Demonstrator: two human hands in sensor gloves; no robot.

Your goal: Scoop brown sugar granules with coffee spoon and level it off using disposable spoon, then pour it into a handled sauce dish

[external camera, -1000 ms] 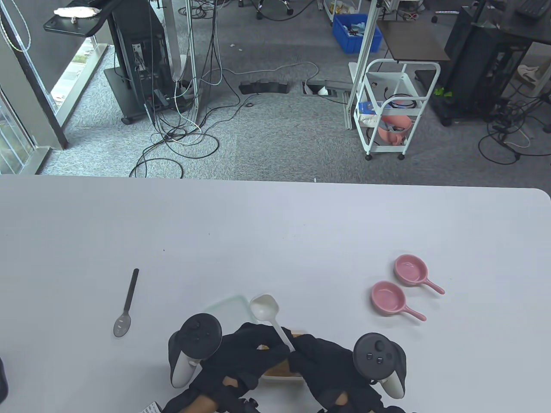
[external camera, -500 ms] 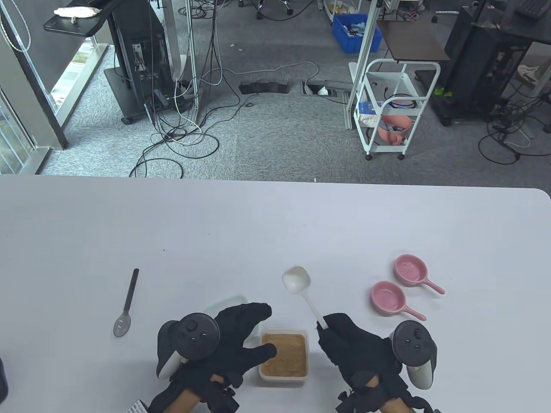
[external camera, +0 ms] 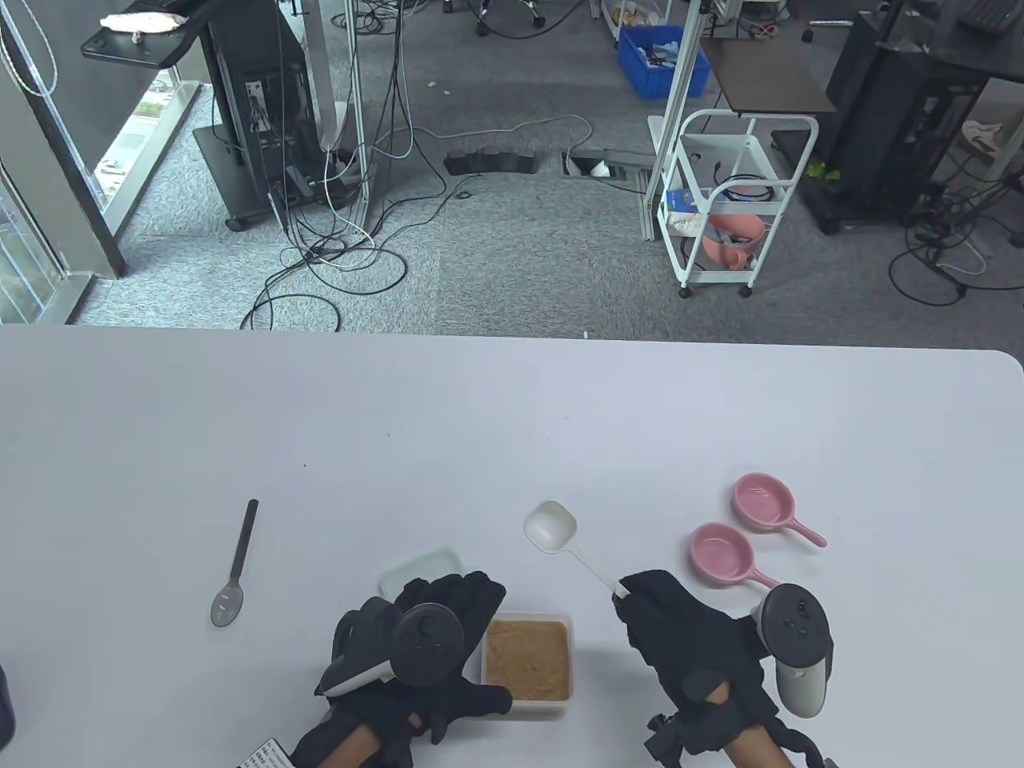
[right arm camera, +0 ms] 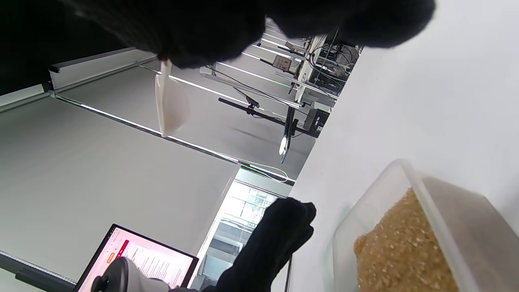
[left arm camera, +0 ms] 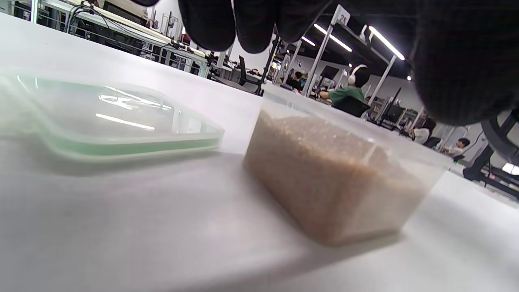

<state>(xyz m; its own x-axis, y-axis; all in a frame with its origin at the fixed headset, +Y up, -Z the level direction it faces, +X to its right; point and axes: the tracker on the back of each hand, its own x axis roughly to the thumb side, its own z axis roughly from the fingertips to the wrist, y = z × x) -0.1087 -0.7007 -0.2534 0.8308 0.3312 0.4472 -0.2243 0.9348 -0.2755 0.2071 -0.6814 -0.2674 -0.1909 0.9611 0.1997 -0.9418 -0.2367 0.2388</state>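
Two hands: right hand (external camera: 680, 632) pinches white spoon (external camera: 550, 526); open left hand (external camera: 444, 632) beside sugar tub (external camera: 528, 660).

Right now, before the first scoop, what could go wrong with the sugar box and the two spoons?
1. The sugar fills its box nearly to the rim, so a deep scoop may spill grains on the table.
2. The left hand rests beside the box without clearly gripping it; the box may slide under the white spoon.
3. The dark spoon lies far left, so levelling needs a reach while the right hand holds a loaded spoon.
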